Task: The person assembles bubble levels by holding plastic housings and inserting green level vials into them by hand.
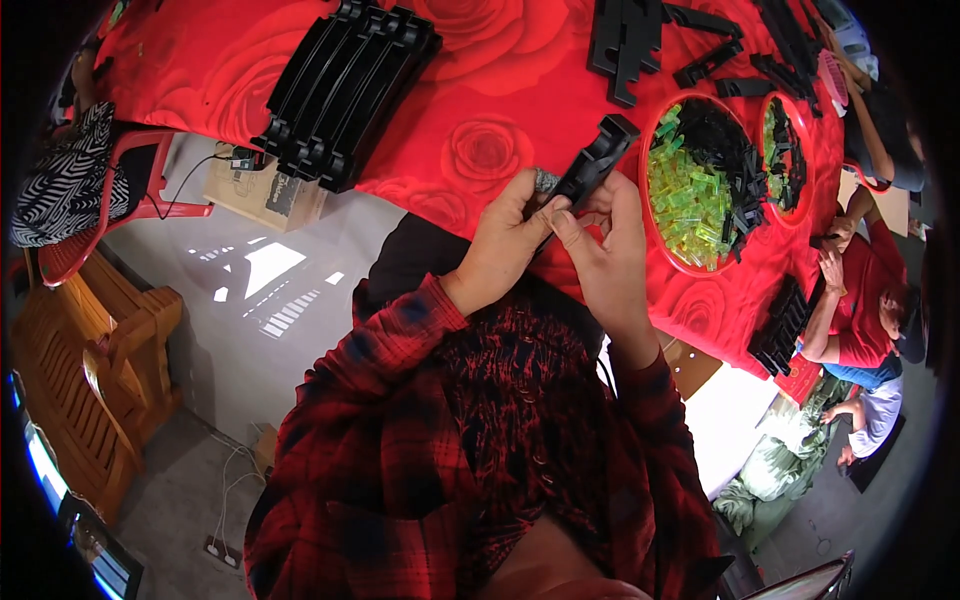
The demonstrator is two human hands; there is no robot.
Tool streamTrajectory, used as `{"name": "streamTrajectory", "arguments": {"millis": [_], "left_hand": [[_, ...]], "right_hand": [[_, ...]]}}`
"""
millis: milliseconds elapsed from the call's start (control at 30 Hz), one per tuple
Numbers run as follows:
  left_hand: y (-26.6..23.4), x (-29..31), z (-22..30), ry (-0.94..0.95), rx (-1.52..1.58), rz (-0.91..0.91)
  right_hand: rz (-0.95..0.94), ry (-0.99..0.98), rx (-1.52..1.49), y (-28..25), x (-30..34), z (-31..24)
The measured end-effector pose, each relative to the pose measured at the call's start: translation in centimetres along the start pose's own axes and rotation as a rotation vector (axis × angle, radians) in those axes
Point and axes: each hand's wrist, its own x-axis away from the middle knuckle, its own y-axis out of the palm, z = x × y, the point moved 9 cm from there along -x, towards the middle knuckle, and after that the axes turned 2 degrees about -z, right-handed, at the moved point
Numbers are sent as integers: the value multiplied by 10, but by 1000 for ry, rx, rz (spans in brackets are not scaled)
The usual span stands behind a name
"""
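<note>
Between both hands, just over the near edge of the red table, I hold a long black plastic part (592,165), tilted with its far end up to the right. My left hand (508,228) is closed round its lower end, with the thumb along it and something grey by a fingertip. My right hand (610,240) pinches the same part from the right, its thumb near the left thumb. To the right stands a red-rimmed basin (647,185) with yellow-green translucent pieces (690,195) and small black pieces (722,140) inside.
A stack of black slatted parts (345,90) lies at the table's left edge. More black parts (627,45) lie at the back right, near a second basin (805,150). Another person in red (868,290) works at the right. A wooden bench (90,370) stands left.
</note>
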Motion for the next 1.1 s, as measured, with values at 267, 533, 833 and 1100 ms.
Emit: {"name": "streamTrajectory", "arguments": {"millis": [267,533,833,1100], "left_hand": [[1,3,10,10,19,38],[0,3,10,-52,19,59],[-6,5,4,-99,-67,115],[-3,5,10,-110,-253,82]], "right_hand": [[4,-24,33,-1,2,-9],[1,8,-76,-1,4,4],[11,-19,-159,2,15,14],[29,6,-231,0,14,20]]}}
